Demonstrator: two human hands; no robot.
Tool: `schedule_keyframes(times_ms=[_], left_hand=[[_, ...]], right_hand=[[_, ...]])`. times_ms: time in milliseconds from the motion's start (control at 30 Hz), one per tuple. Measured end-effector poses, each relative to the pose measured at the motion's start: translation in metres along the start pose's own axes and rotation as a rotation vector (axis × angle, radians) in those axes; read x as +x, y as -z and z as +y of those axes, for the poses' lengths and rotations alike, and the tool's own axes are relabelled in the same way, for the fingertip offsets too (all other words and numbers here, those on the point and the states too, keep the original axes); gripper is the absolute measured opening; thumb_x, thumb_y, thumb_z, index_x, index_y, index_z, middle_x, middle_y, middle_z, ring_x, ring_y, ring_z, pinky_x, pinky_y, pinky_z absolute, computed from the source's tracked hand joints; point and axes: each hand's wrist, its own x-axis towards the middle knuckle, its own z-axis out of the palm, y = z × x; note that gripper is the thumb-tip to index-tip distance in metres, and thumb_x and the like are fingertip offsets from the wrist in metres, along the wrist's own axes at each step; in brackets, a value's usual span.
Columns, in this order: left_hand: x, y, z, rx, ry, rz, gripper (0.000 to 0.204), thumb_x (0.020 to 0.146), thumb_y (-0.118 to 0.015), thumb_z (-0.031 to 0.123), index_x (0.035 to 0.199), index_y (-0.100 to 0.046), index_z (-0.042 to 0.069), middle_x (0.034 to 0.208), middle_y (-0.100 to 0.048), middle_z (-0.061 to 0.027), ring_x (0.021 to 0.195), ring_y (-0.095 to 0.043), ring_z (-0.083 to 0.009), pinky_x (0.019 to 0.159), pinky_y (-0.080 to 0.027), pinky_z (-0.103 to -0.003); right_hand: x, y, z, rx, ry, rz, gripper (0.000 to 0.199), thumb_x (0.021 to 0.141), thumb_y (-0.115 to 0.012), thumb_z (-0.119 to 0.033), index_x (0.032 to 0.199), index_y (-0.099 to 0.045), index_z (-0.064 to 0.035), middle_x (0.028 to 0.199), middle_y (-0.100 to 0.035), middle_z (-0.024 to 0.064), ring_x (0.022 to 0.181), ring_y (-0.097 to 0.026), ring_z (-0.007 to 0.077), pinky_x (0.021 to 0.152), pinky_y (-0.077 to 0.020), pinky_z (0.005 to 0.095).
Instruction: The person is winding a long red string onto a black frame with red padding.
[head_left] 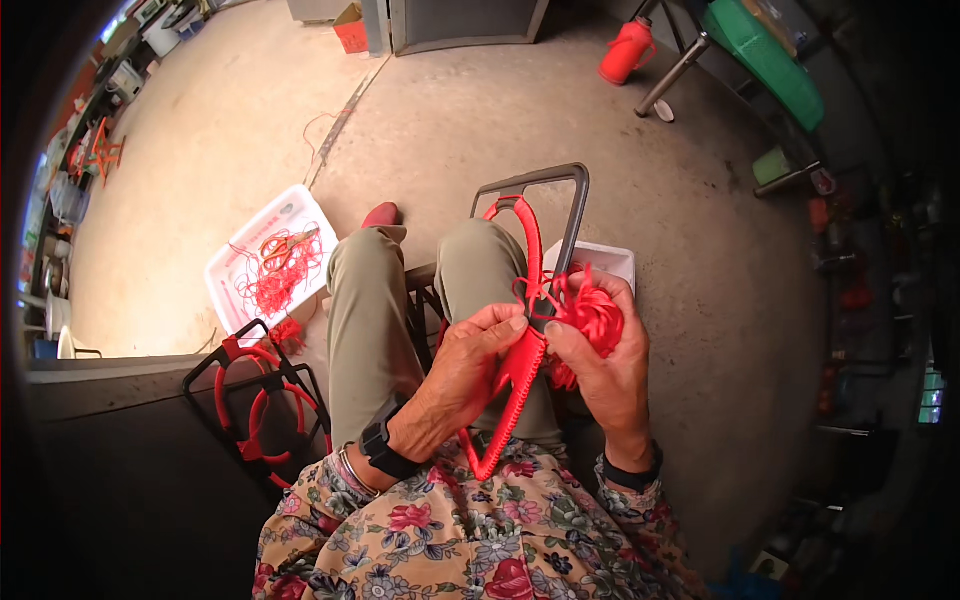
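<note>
Left hand: as you sit with both hands over your lap, your left hand is pinched on the red cord-wrapped frame, thumb and fingertips closed on its wrapped edge near mid-length.
Right hand: your right hand is clenched around a bundle of red cord, thumb tip pressed against the frame just beside the left fingertips.
Frame: a long, pointed loop, tilted; upper end above your knees, lower tip near your floral shirt.
Behind frame: a grey rectangular frame stands upright past your knees, a white box just beside it.
Floor, left: a white tray holds scissors and loose red thread.
Near left: black frames with red rings lean beside your leg.
Far: a red flask on the concrete floor.
</note>
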Motion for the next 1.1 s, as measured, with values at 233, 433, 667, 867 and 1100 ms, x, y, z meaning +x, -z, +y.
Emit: schedule_keyframes(times_ms=[233,433,667,867,1100], left_hand=[[-0.003,-0.004,-0.001,0.036,-0.024,0.09,0.019,0.09,-0.061,0.015,0.105,-0.056,0.004,0.088,-0.064,-0.0025,0.067,-0.061,-0.0083,0.06,-0.051,-0.021],[-0.01,-0.004,0.011,0.145,-0.022,0.101,0.02,0.088,-0.064,0.011,0.105,-0.056,0.004,0.084,-0.062,-0.0006,0.068,-0.06,-0.008,0.06,-0.051,-0.021],[-0.022,-0.015,0.02,0.402,-0.292,0.148,0.019,0.087,-0.064,0.006,0.104,-0.057,0.001,0.091,-0.059,-0.0023,0.08,-0.059,-0.0085,0.07,-0.05,-0.022],[-0.028,-0.011,0.041,0.881,-0.64,0.048,0.01,0.083,-0.066,0.0,0.092,-0.063,-0.002,0.088,-0.06,-0.0051,0.085,-0.059,-0.0142,0.077,-0.047,-0.026],[-0.034,-0.022,0.074,1.724,-0.814,-0.119,0.017,0.072,-0.065,-0.006,0.087,-0.06,0.001,0.086,-0.061,-0.0107,0.076,-0.063,-0.0245,0.063,-0.049,-0.031]], right_hand=[[0.001,0.019,0.015,0.204,-0.084,0.167,0.034,0.084,-0.064,-0.006,0.114,-0.05,-0.0018,0.086,-0.059,0.002,0.068,-0.055,0.0079,0.064,-0.048,0.0218],[0.004,0.016,0.012,0.204,-0.142,0.144,0.031,0.084,-0.067,-0.01,0.111,-0.053,-0.0019,0.082,-0.06,0.002,0.067,-0.057,0.0083,0.061,-0.0481,0.0223],[0.01,-0.008,0.013,0.512,-0.295,0.008,0.028,0.089,-0.062,-0.012,0.114,-0.053,-0.0033,0.088,-0.061,0.0036,0.071,-0.06,0.0103,0.064,-0.052,0.0236],[0.02,-0.02,0.014,0.548,-0.324,-0.134,0.026,0.091,-0.06,-0.02,0.111,-0.056,-0.0033,0.087,-0.062,0.0032,0.07,-0.06,0.0092,0.063,-0.051,0.0224],[0.025,-0.021,0.021,0.512,-0.363,-0.2,0.022,0.09,-0.061,-0.016,0.107,-0.055,-0.002,0.09,-0.064,0.007,0.07,-0.061,0.0128,0.061,-0.0512,0.0251]])
